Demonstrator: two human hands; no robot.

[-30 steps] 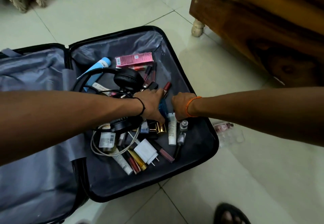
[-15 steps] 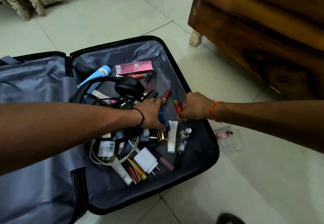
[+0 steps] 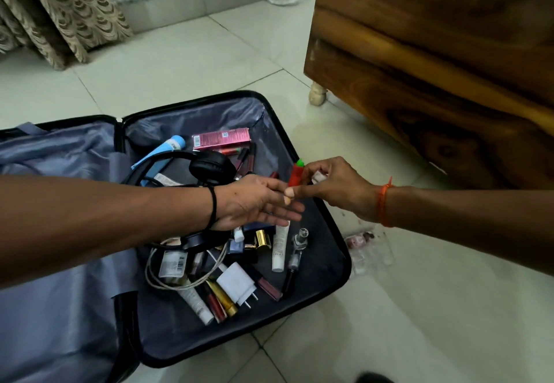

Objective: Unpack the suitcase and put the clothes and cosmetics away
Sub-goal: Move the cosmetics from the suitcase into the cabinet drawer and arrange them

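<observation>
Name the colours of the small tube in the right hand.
Red body with a green tip, pinched by the right hand; head view.

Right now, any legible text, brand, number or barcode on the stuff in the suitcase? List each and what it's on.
No text can be read.
Pink box: pale printed patches, too blurred.
Small bottle: barcode label, digits too small.
White tube: dark print near its lower end, illegible.
Blue tube: white marking near its cap, blurred.
Red tube pinched by the right hand: no print visible.
</observation>
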